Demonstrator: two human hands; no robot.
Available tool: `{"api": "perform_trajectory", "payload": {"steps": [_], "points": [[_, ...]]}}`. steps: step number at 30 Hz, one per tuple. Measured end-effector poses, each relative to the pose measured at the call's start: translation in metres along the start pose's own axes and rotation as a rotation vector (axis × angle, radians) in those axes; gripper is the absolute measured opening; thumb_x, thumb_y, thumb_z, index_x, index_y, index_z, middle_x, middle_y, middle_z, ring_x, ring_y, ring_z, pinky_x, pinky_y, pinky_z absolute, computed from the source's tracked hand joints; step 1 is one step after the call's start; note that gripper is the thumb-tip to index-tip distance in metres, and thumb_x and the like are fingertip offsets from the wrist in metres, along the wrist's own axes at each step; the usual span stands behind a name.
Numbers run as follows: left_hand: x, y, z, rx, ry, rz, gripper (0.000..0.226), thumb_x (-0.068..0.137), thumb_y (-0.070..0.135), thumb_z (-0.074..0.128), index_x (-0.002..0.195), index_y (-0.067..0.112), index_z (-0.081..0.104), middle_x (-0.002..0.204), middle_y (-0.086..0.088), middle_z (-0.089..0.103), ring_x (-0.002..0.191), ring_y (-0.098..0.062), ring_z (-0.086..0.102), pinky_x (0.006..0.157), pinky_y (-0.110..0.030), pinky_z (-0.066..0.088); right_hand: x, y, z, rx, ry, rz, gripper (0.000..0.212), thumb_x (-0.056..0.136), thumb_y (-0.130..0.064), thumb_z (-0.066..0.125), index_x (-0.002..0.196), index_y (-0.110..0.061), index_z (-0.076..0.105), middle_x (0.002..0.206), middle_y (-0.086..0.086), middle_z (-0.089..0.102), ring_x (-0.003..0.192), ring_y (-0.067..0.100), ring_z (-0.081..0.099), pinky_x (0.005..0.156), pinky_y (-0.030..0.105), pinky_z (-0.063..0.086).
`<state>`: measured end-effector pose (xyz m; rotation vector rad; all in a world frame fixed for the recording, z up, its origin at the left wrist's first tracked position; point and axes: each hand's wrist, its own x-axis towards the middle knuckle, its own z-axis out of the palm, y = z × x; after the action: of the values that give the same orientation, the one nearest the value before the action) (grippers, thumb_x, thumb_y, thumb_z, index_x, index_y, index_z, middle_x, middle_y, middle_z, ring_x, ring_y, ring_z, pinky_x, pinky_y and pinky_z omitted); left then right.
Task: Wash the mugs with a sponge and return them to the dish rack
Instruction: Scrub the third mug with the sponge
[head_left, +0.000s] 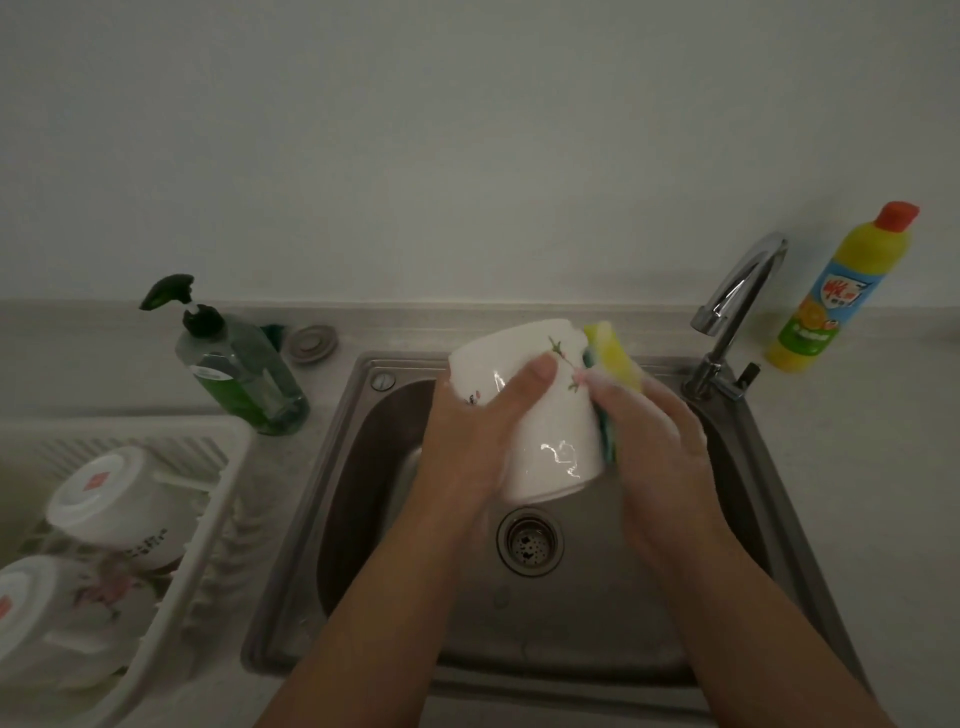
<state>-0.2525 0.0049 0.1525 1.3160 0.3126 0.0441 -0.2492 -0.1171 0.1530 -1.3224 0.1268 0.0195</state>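
Both your hands are raised over the stainless sink (304, 519), above its drain strainer (530, 540). Your left hand (470, 431) grips a white mug (550, 447) printed with a small flower sprig. The thumb lies across the near side and the fingers wrap behind, out of sight. The mug is tilted, with one end toward the wall and the other toward you. In this dim light you cannot tell which end is the mouth. Your right hand (660, 447) is closed around a yellow-and-green sponge (615, 358) and presses it flat against the mug's right side. What looks like foam coats the knuckles. To your left, on the counter, is the white dish rack (130, 423). Two more mugs rest in it bottom-up, the upper mug (114, 499) just beyond the lower mug (57, 618). A pump bottle (244, 374) of green liquid stands behind the rack, with a round grey cap (313, 343) beside it. The chrome faucet (737, 301) rises at the sink's far right corner. A yellow bottle (836, 296) with a red cap stands to the right of the faucet, against the wall.
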Motion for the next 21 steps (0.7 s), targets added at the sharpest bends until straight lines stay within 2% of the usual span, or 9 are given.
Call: {"api": "perform_trajectory", "payload": {"steps": [2,4,8,11,13,15,18,19,21], "points": [[-0.002,-0.001,-0.006,-0.142,-0.105,-0.019,0.076,0.062,0.046,0.079,0.126,0.012,0.057,0.114,-0.015,0.069,0.105,-0.032,0.066,0.087,-0.051,0.054,-0.001,-0.006,0.002,-0.159,0.005,-0.128,0.012,0.082,-0.031,0.065,0.083,-0.022,0.073,0.091,0.002,0.070,0.086,0.018,0.067,0.069,0.035,0.054],[-0.006,-0.003,-0.012,-0.255,-0.211,-0.054,0.085,0.063,0.051,0.080,0.133,0.012,0.051,0.122,-0.018,0.064,0.113,-0.035,0.061,0.093,-0.053,0.050,0.003,-0.013,0.003,-0.311,-0.039,-0.176,0.025,0.080,-0.040,0.061,0.085,-0.017,0.069,0.093,0.008,0.067,0.089,0.026,0.065,0.073,0.044,0.053],[-0.015,-0.005,-0.013,-0.496,-0.359,-0.022,0.084,0.072,0.052,0.073,0.139,0.010,0.044,0.134,-0.022,0.054,0.124,-0.038,0.052,0.098,-0.053,0.046,0.016,-0.028,0.007,-0.225,-0.162,0.013,0.029,0.089,-0.030,0.056,0.092,-0.003,0.067,0.088,0.015,0.071,0.083,0.031,0.070,0.081,0.051,0.054],[-0.016,-0.004,-0.015,-0.552,-0.385,0.015,0.074,0.084,0.051,0.060,0.142,0.010,0.041,0.137,-0.023,0.050,0.127,-0.039,0.049,0.096,-0.051,0.046,0.016,-0.026,0.009,-0.265,-0.183,-0.007,0.033,0.086,-0.034,0.056,0.087,-0.003,0.067,0.085,0.014,0.072,0.083,0.031,0.070,0.080,0.048,0.054],[-0.016,-0.003,-0.016,-0.547,-0.375,0.012,0.069,0.089,0.052,0.046,0.142,0.008,0.040,0.138,-0.024,0.050,0.127,-0.039,0.048,0.098,-0.051,0.045,0.009,-0.019,0.008,-0.265,-0.145,-0.063,0.034,0.081,-0.037,0.057,0.082,-0.005,0.068,0.083,0.012,0.071,0.082,0.029,0.069,0.073,0.043,0.054],[-0.014,-0.002,-0.015,-0.529,-0.312,-0.021,0.073,0.090,0.058,0.039,0.141,0.006,0.041,0.136,-0.024,0.052,0.126,-0.039,0.050,0.100,-0.052,0.044,0.001,-0.015,0.009,-0.220,-0.107,-0.120,0.026,0.083,-0.034,0.059,0.084,-0.010,0.070,0.084,0.008,0.071,0.082,0.023,0.068,0.066,0.037,0.052],[-0.013,-0.004,-0.010,-0.510,-0.252,-0.062,0.075,0.091,0.063,0.031,0.138,0.006,0.045,0.130,-0.024,0.057,0.119,-0.039,0.055,0.095,-0.050,0.050,0.002,-0.012,0.006,-0.310,-0.118,-0.244,0.026,0.078,-0.039,0.059,0.096,-0.023,0.072,0.098,0.003,0.068,0.097,0.023,0.063,0.081,0.049,0.051],[-0.012,-0.006,-0.009,-0.504,-0.239,-0.081,0.073,0.091,0.062,0.031,0.137,0.007,0.047,0.128,-0.024,0.059,0.117,-0.039,0.057,0.092,-0.049,0.052,0.003,-0.014,0.005,-0.340,-0.127,-0.264,0.028,0.076,-0.040,0.059,0.099,-0.028,0.072,0.103,-0.001,0.066,0.101,0.019,0.061,0.085,0.047,0.050],[-0.011,-0.005,-0.008,-0.516,-0.264,-0.140,0.068,0.090,0.057,0.036,0.133,0.007,0.052,0.123,-0.022,0.062,0.110,-0.037,0.062,0.086,-0.047,0.055,0.004,-0.018,0.005,-0.373,-0.118,-0.292,0.031,0.073,-0.037,0.061,0.101,-0.032,0.072,0.108,-0.009,0.063,0.101,0.003,0.059,0.084,0.023,0.049]]}}
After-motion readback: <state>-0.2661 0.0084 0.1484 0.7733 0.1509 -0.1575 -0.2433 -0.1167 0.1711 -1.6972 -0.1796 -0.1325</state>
